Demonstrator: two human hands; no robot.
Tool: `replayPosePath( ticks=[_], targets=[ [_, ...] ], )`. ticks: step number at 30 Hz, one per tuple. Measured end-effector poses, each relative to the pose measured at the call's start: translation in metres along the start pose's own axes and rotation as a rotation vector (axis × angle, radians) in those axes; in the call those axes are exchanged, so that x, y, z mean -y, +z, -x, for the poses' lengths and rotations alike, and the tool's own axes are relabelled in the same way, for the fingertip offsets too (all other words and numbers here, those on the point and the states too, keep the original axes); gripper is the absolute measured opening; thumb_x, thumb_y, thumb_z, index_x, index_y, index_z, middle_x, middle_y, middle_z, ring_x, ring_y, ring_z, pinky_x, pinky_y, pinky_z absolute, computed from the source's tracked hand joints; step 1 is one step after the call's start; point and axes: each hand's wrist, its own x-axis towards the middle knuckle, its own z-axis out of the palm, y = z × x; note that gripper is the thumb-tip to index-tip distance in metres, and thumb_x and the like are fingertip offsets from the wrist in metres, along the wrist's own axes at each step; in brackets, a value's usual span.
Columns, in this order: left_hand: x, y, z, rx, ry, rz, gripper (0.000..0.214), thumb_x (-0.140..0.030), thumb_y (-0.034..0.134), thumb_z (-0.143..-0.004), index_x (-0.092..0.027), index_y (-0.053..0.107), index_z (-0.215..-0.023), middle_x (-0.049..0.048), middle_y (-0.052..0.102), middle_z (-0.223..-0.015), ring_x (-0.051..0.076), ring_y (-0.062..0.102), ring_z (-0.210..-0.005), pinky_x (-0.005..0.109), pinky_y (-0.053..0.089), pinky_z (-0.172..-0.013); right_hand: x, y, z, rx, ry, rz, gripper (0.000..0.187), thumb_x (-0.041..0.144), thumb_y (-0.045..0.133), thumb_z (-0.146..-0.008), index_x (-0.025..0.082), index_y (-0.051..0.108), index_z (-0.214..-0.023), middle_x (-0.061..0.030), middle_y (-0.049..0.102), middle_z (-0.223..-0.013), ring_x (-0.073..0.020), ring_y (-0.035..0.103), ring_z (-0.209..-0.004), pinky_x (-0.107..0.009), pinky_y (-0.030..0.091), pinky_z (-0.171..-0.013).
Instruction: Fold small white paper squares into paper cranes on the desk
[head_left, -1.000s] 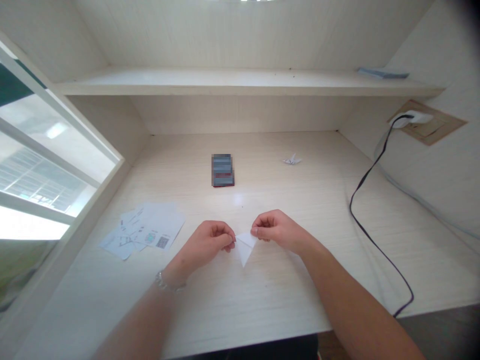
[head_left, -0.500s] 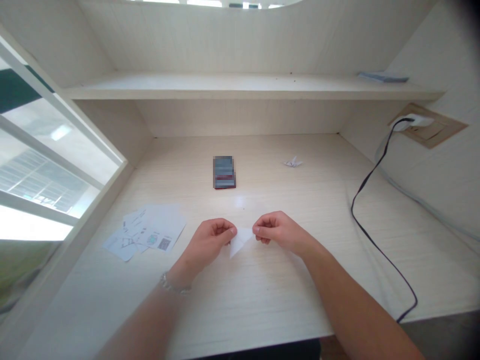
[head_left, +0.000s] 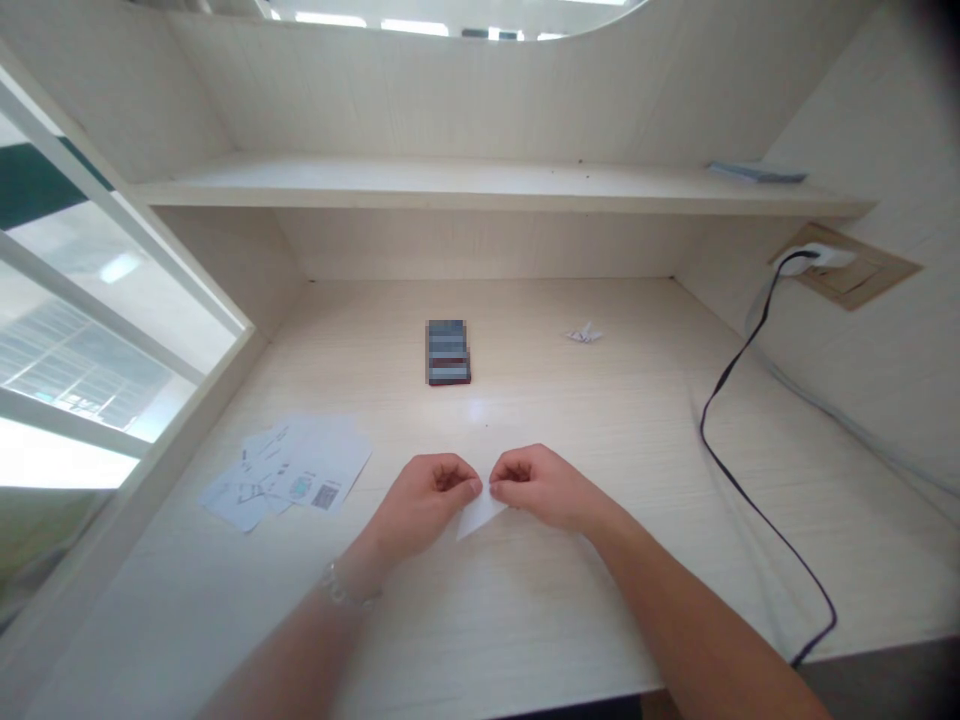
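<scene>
A small piece of folded white paper [head_left: 480, 516] with a triangular shape is pinched between both hands, just above or on the desk. My left hand [head_left: 435, 500] is closed, thumb and forefinger gripping the paper's upper left part. From the other side my right hand [head_left: 541, 488] pinches the paper near its upper edge, its fingertips almost touching those of the left. The fingers cover the top of the paper. Beyond the hands, a small folded paper crane [head_left: 583, 334] stands on the desk.
Several printed white sheets [head_left: 300, 470] overlap on the left of the desk [head_left: 525, 620]. A dark rectangular object with a pixelated face [head_left: 448, 352] lies further back. At right, a black cable [head_left: 742, 490] runs from a wall socket [head_left: 847, 265]. Above is a shelf [head_left: 495, 180].
My right hand has moved left and closer to my left hand, its fingertips now near the middle of the paper's upper edge. The whole view has shifted slightly.
</scene>
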Motion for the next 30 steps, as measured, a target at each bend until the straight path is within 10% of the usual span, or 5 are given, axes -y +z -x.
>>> replayPosePath(
  ticks=[12,30],
  targets=[
    [-0.001,-0.013,-0.003,-0.154,-0.030,0.399,0.018,-0.031,0.064,-0.070,-0.013,0.063,-0.073,0.0024,0.060,-0.067,0.012,0.053,-0.061,0.024,0.041,-0.060,0.005,-0.016,0.001,-0.218,-0.063,-0.338,0.017,0.028,0.061,-0.070,0.014,0.064,-0.078,-0.0031,0.060,-0.067,-0.0112,0.051,-0.057,-0.025,0.041,-0.055],
    [-0.005,-0.004,-0.002,-0.016,0.034,0.187,0.017,-0.030,0.062,-0.072,-0.013,0.064,-0.073,0.0020,0.062,-0.062,0.012,0.053,-0.057,0.023,0.041,-0.056,0.005,-0.011,0.000,-0.277,-0.131,-0.320,0.015,0.030,0.063,-0.071,0.015,0.064,-0.075,-0.0006,0.058,-0.061,-0.0115,0.052,-0.056,-0.025,0.042,-0.055]
  ],
)
